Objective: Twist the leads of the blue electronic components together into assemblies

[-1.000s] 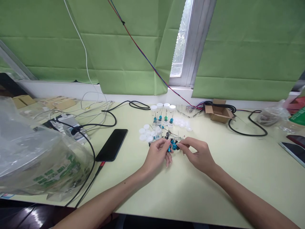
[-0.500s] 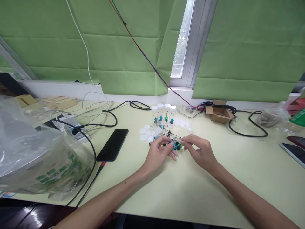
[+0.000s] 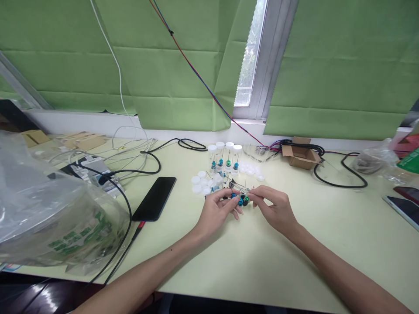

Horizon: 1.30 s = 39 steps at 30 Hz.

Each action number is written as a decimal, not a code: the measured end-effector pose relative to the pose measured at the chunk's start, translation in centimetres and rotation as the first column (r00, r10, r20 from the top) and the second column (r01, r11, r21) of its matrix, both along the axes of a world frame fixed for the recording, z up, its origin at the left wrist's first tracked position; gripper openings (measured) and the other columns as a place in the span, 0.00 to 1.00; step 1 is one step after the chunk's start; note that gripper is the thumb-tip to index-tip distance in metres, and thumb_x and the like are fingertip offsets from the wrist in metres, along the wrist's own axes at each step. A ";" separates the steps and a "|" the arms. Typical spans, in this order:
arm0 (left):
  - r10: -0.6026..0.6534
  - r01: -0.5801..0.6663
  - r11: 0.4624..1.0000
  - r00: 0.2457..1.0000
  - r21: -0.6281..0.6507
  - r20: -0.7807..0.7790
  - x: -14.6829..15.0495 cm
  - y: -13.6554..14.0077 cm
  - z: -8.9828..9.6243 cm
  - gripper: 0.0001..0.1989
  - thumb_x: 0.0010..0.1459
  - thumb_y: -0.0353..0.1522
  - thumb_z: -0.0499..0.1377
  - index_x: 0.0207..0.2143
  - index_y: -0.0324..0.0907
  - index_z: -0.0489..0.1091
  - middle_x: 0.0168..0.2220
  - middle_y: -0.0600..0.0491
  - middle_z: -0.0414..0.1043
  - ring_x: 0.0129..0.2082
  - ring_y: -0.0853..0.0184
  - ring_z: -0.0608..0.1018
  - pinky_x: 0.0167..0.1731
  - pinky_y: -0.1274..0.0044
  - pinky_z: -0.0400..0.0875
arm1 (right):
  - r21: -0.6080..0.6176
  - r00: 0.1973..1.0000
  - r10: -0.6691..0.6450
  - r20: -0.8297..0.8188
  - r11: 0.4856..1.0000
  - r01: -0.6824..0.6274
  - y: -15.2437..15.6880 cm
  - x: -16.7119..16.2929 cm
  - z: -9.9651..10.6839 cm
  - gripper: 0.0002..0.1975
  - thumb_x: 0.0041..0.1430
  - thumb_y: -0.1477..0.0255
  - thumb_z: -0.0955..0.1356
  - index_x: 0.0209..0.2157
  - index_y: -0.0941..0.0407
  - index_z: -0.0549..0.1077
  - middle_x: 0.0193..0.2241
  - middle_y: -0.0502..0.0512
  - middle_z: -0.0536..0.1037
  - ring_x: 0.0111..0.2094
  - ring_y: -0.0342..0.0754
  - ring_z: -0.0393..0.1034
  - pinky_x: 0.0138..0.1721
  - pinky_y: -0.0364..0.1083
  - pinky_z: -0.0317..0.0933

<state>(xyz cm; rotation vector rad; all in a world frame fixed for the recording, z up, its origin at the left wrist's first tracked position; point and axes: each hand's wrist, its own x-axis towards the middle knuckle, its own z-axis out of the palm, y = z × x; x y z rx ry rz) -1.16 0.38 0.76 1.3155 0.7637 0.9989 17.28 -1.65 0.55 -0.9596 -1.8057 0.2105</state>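
Above the near middle of the table, my left hand and my right hand face each other with fingers pinched. Between and just beyond them lies a cluster of small parts with blue, green and black bodies and thin metal stems. What each pinch holds is too small to make out. Behind the hands stand several clear tubes with white caps, each with a blue or green stemmed part inside. Loose white caps lie left of the cluster, and paler caps lie to its right.
A black phone lies on the left, near a bulky plastic bag and tangled cables. An open cardboard box stands at the back right. Another phone is at the right edge.
Both hands stay pinched in nearly the same place. The fingers of my left hand have shifted very slightly; the tubes and caps have not moved.
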 end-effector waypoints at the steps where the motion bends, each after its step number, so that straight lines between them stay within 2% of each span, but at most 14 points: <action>1: -0.001 0.001 1.000 1.000 0.003 0.000 0.0 0.0 0.1 0.13 0.56 0.38 0.63 0.39 0.37 0.72 0.27 0.53 0.73 0.24 0.69 0.76 0.27 0.76 0.73 | -0.004 1.000 -0.001 -0.003 1.000 0.001 0.0 0.0 0.0 0.08 0.64 0.76 0.66 0.31 0.56 0.75 0.23 0.51 0.73 0.25 0.44 0.67 0.29 0.44 0.61; 11: 0.000 0.001 0.999 1.000 0.046 -0.009 -0.2 0.1 0.0 0.11 0.58 0.38 0.62 0.34 0.39 0.73 0.23 0.55 0.70 0.21 0.71 0.72 0.27 0.77 0.69 | -0.069 0.998 0.021 -0.060 0.997 -0.025 -0.1 0.0 -0.1 0.07 0.64 0.75 0.67 0.31 0.56 0.76 0.23 0.51 0.74 0.25 0.44 0.68 0.28 0.44 0.61; 17: -0.001 0.001 1.000 1.000 0.024 -0.004 -0.2 0.0 0.0 0.12 0.59 0.39 0.61 0.32 0.38 0.74 0.23 0.54 0.68 0.22 0.71 0.70 0.25 0.78 0.67 | -0.210 0.981 0.036 -0.192 0.975 -0.077 -0.3 -0.4 -0.1 0.07 0.62 0.72 0.68 0.31 0.56 0.77 0.24 0.51 0.75 0.22 0.42 0.68 0.25 0.43 0.62; 20: -0.023 0.023 1.000 0.999 -0.014 0.042 -0.2 0.1 -0.1 0.13 0.59 0.40 0.61 0.31 0.38 0.74 0.29 0.52 0.69 0.24 0.72 0.69 0.24 0.78 0.65 | -0.297 0.953 0.052 -0.299 0.944 -0.145 -0.4 -0.5 -0.2 0.05 0.61 0.70 0.69 0.35 0.55 0.78 0.25 0.50 0.76 0.22 0.42 0.68 0.24 0.43 0.63; 24: -0.052 0.060 0.995 0.994 -0.074 0.098 -0.2 0.1 -0.3 0.12 0.59 0.39 0.61 0.30 0.38 0.73 0.31 0.52 0.69 0.23 0.74 0.69 0.23 0.79 0.64 | -0.384 0.910 0.124 -0.396 0.878 -0.287 -0.4 -0.4 0.0 0.08 0.61 0.69 0.70 0.41 0.53 0.79 0.26 0.51 0.78 0.23 0.42 0.67 0.24 0.43 0.64; 33: -0.110 0.171 0.960 0.959 -0.223 0.263 -0.2 0.0 -0.2 0.10 0.57 0.37 0.64 0.32 0.37 0.74 0.30 0.53 0.69 0.21 0.77 0.68 0.19 0.82 0.61 | -0.386 0.801 0.334 -0.497 0.742 -0.549 0.2 0.7 0.3 0.11 0.63 0.70 0.69 0.46 0.52 0.79 0.35 0.56 0.81 0.29 0.43 0.70 0.31 0.46 0.66; 39: -0.124 0.231 0.924 0.935 -0.306 0.333 -0.2 0.0 -0.3 0.10 0.54 0.36 0.66 0.30 0.37 0.72 0.29 0.54 0.70 0.19 0.79 0.68 0.17 0.83 0.60 | -0.384 0.791 0.353 -0.500 0.728 -0.568 0.2 0.8 0.3 0.10 0.61 0.70 0.70 0.44 0.53 0.80 0.34 0.56 0.80 0.29 0.44 0.69 0.31 0.46 0.67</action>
